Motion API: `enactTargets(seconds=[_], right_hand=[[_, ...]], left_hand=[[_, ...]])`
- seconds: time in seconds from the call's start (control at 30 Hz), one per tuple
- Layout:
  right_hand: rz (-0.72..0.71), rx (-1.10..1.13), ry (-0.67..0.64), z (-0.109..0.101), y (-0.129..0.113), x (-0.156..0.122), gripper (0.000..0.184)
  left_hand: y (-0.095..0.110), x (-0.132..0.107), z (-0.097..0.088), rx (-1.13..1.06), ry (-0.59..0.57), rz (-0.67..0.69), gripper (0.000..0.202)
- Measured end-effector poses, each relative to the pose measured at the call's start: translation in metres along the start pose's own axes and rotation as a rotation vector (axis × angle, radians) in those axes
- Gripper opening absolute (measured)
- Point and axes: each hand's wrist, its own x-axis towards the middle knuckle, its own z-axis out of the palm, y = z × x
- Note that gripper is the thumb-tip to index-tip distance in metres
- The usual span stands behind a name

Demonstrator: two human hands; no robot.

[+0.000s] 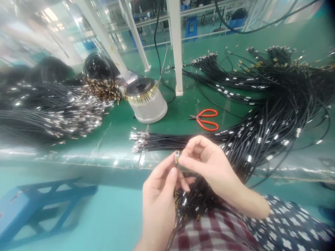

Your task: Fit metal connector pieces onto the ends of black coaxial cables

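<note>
Between thumb and fingers, my left hand [161, 195] grips a black cable close to its end, where a small silvery metal connector [177, 155] points upward. My right hand [206, 157] comes in from the other side, thumb and forefinger pinched together beside that connector. Whatever lies inside this pinch is too small to make out. Under and behind both hands, a bundle of black cables [172, 140] lies on the green bench, its metal-tipped ends to the left. More cables [201, 195] with brass-coloured ends rest over my lap.
Red-handled scissors [208, 119] lie beyond my hands. A round white device with a black top [149, 109] stands left of them, near a white post [176, 52]. Cable heaps [65, 108] fill the left; a large black pile [282, 94] covers the right. A blue stool [47, 202] stands below.
</note>
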Motion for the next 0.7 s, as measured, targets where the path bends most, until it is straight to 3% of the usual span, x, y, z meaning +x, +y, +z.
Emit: enactTargets(seconds=[0.7], right_hand=[[-0.008,0.064,0.024,0.0035,0.008,-0.0011,0.026]], left_hand=[[-0.0007,-0.0012,0.0003,0.025,0.03,-0.003,0.025]])
